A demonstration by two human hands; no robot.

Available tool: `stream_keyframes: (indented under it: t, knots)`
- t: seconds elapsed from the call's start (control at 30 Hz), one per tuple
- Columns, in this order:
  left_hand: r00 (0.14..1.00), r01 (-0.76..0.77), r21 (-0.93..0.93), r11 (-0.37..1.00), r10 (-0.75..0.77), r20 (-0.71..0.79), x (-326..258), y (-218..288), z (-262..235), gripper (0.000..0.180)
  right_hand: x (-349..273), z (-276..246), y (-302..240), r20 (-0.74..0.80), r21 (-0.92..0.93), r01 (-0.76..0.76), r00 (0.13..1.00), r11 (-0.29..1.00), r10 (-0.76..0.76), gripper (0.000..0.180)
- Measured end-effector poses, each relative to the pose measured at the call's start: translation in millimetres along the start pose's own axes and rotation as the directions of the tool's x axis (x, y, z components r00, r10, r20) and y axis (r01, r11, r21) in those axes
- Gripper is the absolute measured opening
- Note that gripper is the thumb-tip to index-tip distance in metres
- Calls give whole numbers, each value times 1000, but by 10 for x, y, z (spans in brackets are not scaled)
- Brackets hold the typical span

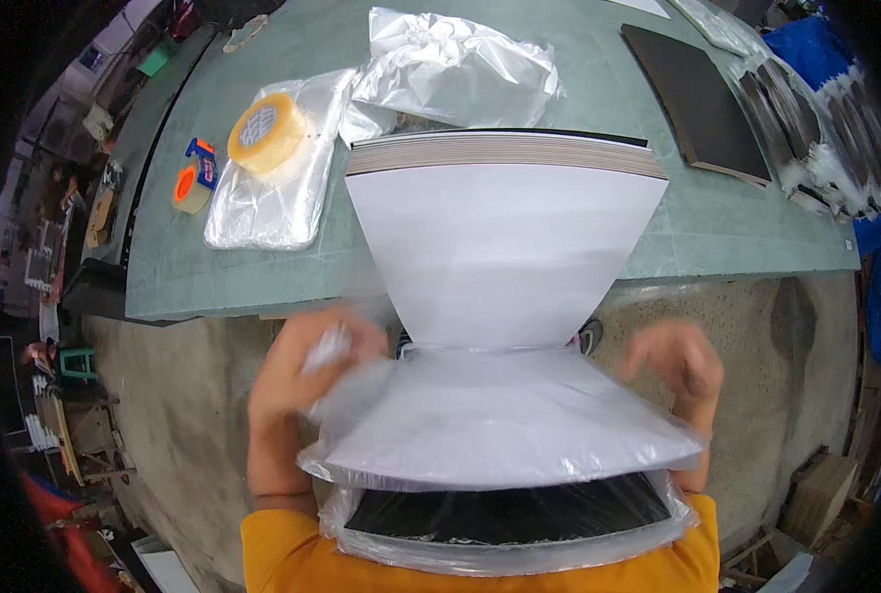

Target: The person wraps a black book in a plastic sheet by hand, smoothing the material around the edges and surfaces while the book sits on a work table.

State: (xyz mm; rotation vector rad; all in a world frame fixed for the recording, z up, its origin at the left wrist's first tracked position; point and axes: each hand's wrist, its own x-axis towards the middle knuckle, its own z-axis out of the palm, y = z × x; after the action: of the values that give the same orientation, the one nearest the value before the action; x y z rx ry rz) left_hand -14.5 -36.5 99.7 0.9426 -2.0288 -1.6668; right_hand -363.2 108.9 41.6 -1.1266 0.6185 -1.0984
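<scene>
- Stack (504, 237) of white sheets lies with its far end on the green surface (717, 232) and its near end toward the person, overhanging the edge.
- Clear bag (504, 425) covers only the near end of the stack; judged from this, bagging is roughly a third done, with the larger far part bare.
- Left hand (307, 361): fingers closed on the bag's left edge, gathering film against the stack.
- Right hand (679, 361): fingers spread and apart, just beside the bag's right edge; blurred, so contact with the film cannot be confirmed.
- Dark underside (504, 514) shows below the bagged end; whether it is the stack's bottom board or a separate item cannot be told.
- On the surface: tape roll (265, 131) on a flat bag pile (272, 193), a smaller orange roll (191, 188), a crumpled bag (455, 64), dark boards (702, 99).
- Bag mouth is hidden near the person's orange shirt (282, 553).
</scene>
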Motion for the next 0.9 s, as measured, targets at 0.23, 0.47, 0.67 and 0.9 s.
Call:
stream_keyframes:
  t: [0.23, 0.47, 0.67, 0.9]
  knots:
    - [782, -56, 13, 998, 36, 622, 16, -662, 1015, 10, 154, 580, 862, 417, -653, -189, 718, 734, 556, 54]
    - [946, -278, 407, 870, 176, 271, 539, -1777, 1152, 14, 384, -70, 1450, -17, -781, -486, 644, 391, 765, 58]
    - [963, -168, -134, 977, 133, -236, 778, -95, 682, 38, 1014, 482, 553, -86, -118, -297, 954, 948, 288, 29]
    - [984, -39, -192, 981, 4, -179, 575, -75, 145, 39, 757, 241, 346, 71, -35, -254, 964, 967, 256, 30]
